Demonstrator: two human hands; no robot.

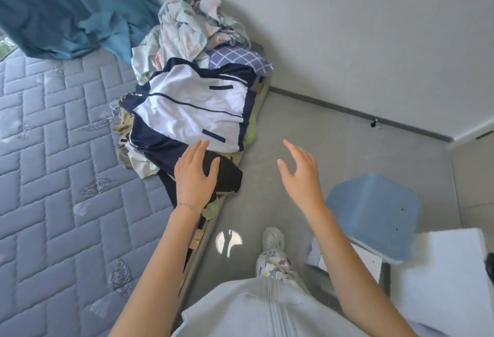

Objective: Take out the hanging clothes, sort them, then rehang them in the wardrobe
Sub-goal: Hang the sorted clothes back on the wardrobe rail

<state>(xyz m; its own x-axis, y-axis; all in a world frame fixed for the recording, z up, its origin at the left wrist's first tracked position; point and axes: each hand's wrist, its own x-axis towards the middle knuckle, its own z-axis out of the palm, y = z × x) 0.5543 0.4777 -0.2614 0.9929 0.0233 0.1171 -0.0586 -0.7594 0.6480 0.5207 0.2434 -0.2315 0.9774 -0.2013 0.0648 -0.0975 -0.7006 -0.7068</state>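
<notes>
A pile of clothes lies along the right edge of the bed, topped by a white and navy jacket. Wire hanger hooks poke out at its left end. A black garment and pale green cloth sit under the jacket at the near end. My left hand is over that near end with straight, spread fingers, at or just above the black garment. My right hand hovers open above the grey floor, to the right of the pile, holding nothing.
A quilted grey mattress fills the left. Crumpled pale bedding and a checked pillow lie beyond the pile. Teal curtains hang at the far left. A blue plastic stool and white furniture stand at the right.
</notes>
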